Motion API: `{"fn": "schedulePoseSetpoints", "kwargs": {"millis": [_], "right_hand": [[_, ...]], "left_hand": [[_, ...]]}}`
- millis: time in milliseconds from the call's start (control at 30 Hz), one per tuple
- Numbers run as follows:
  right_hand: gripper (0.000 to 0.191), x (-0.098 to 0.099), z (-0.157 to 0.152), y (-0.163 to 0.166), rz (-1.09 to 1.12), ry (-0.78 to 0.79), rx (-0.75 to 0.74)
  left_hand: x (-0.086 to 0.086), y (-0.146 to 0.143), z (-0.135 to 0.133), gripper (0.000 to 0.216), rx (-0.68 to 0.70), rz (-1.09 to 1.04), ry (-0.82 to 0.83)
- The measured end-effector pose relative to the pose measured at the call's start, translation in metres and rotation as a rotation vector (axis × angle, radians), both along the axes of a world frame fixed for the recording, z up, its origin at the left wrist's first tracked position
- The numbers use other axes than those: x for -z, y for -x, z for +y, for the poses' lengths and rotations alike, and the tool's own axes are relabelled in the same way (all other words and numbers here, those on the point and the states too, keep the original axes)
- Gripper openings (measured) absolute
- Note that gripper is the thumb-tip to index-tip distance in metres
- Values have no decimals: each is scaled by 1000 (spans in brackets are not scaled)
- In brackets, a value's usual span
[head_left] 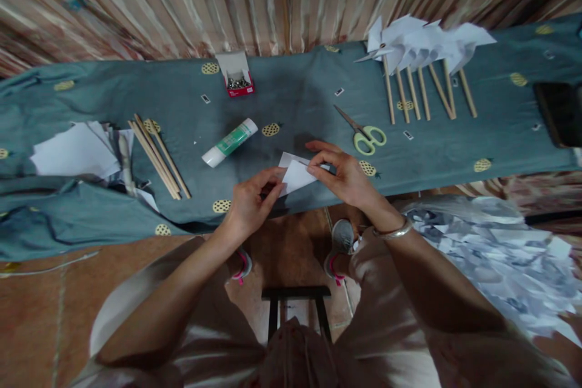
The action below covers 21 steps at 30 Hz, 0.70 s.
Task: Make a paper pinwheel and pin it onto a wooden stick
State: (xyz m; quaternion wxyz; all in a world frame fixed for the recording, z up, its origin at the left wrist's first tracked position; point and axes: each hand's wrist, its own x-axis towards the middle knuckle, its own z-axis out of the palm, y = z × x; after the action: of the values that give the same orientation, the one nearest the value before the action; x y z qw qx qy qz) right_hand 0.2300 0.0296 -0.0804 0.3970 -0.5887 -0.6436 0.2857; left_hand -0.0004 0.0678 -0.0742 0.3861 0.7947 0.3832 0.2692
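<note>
A small piece of white paper (297, 177), partly folded over, is held above the front edge of the table. My left hand (254, 200) pinches its left corner between thumb and fingers. At its upper right, my right hand (341, 173) grips the other side with thumb and index finger. Just beyond my right hand lie scissors (364, 133) with pale green handles. A glue stick (230, 142) with a green label rests on the cloth beyond my left hand.
Wooden sticks (157, 157) and a stack of paper sheets (77, 151) lie at left. A red box (239, 88) of small metal pieces stands at the back. Paper pinwheels (422, 42) on sticks lie back right, a dark phone-like object (557, 114) far right. Below is a bag of paper scraps (500, 260).
</note>
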Motion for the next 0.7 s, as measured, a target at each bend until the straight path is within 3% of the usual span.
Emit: {"fn": "schedulePoseSetpoints", "kwargs": {"millis": [200,467,600,700], "right_hand": [[13,-2,6,7,-46,-35,-7],[11,-3,2,11,-142,-31,52],[10,-3,4,12,-182,-53,47],[12,-3,7,13,-207,-64,30]], "left_hand": [[2,4,2,29,8,40,-88],[2,6,8,21,16,34,-84],[-5,4,7,20,39,128,-340],[-5,-2,-5,27,147,197,-566]]}}
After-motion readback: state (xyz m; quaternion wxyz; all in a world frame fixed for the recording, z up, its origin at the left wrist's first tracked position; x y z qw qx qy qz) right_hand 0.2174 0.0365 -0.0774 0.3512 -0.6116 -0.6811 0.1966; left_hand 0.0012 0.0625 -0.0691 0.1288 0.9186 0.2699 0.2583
